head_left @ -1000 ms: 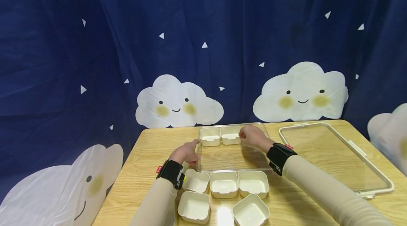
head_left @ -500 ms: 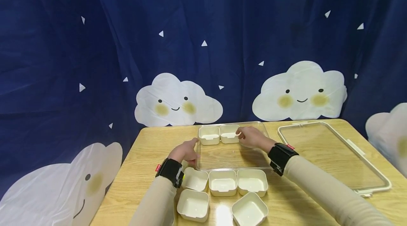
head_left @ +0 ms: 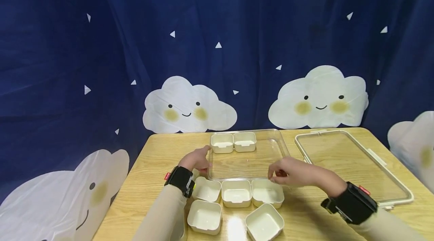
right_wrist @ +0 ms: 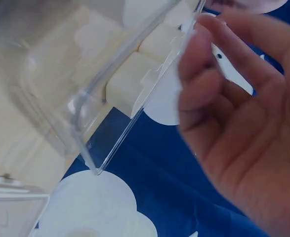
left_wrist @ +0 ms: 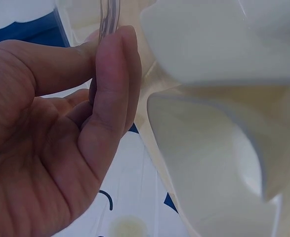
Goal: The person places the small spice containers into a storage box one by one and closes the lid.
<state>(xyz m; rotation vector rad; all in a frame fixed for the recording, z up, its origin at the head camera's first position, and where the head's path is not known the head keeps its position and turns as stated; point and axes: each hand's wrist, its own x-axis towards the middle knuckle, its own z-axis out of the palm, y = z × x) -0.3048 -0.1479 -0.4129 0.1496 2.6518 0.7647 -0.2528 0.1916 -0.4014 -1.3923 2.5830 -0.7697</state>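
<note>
A shallow clear plastic box (head_left: 234, 166) lies at the back middle of the table, with two cream square containers in its back left corner, one on the left (head_left: 222, 147) and one on the right (head_left: 245, 146). My left hand (head_left: 196, 159) holds the box's left side; the left wrist view has thumb and fingers pinching its clear rim (left_wrist: 109, 15). Above the box's front right edge is my right hand (head_left: 292, 172), fingers loosely bent and holding nothing. It overlaps the right-hand container (head_left: 268, 194) of a front row of three in the head view.
Nearer me stand two more cream containers, one at left (head_left: 205, 218) and one turned askew (head_left: 265, 223); another (head_left: 179, 229) is partly hidden by my left sleeve. At right lies a clear lid with a white frame (head_left: 395, 177). A blue curtain (head_left: 251, 19) hangs behind the table.
My right hand has left the right container inside the box and come toward me, over the box's front right edge. My left hand stays at the left side.
</note>
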